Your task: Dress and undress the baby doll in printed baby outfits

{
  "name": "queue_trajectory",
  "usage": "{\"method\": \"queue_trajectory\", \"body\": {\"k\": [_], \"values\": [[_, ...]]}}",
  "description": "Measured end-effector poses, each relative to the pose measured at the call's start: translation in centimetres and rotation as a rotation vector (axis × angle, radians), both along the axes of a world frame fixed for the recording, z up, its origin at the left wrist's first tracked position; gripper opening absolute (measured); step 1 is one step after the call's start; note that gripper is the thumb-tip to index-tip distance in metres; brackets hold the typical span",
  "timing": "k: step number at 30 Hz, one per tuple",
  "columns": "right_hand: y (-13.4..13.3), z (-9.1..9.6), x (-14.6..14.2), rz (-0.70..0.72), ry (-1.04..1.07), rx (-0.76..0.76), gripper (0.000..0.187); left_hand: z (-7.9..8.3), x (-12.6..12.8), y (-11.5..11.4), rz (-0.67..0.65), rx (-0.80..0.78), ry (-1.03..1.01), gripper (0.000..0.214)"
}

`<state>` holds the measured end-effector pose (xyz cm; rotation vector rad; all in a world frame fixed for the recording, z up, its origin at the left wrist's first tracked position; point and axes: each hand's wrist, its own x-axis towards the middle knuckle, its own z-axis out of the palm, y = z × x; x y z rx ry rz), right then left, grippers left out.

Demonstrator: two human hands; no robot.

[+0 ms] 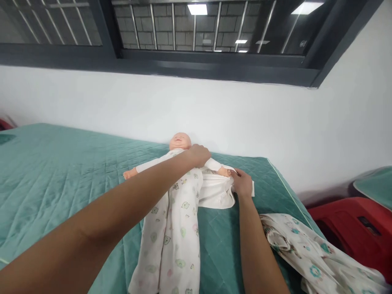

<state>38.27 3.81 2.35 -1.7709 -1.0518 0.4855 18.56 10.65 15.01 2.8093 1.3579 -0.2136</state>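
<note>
A baby doll [180, 141] lies on its back on a green quilted mattress [61, 171], dressed in a white patterned sleepsuit [173, 228]. My left hand [199, 155] rests closed on the doll's chest near its shoulder, gripping the sleepsuit there. My right hand [241, 183] is closed on a fold of white cloth [216, 192] beside the doll's outstretched arm, near its small hand. The doll's other arm [137, 169] points left, bare hand showing.
A second patterned garment [306, 249] lies crumpled at the mattress's right edge. A red plastic object [352, 228] stands to the right, beyond the edge. A white wall runs close behind the doll's head, with a dark-framed window above.
</note>
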Motion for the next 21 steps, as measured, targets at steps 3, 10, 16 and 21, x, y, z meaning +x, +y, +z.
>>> {"method": "queue_trajectory", "body": {"k": [3, 10, 16, 21], "values": [[0.2, -0.2, 0.4, -0.003, 0.123, 0.061, 0.035, 0.1, -0.4, -0.4, -0.011, 0.010, 0.074, 0.027], [0.2, -0.3, 0.7, 0.071, 0.409, 0.141, 0.045, 0.0, -0.9, -1.4, -0.067, 0.028, 0.086, 0.031], [0.4, 0.2, -0.1, 0.207, 0.538, 0.118, 0.026, 0.1, -1.5, -1.7, -0.061, 0.012, 0.078, 0.031], [0.7, 0.8, -0.8, 0.259, 0.578, 0.079, 0.019, -0.9, -1.1, -1.5, -0.098, 0.022, 0.059, 0.030]]}}
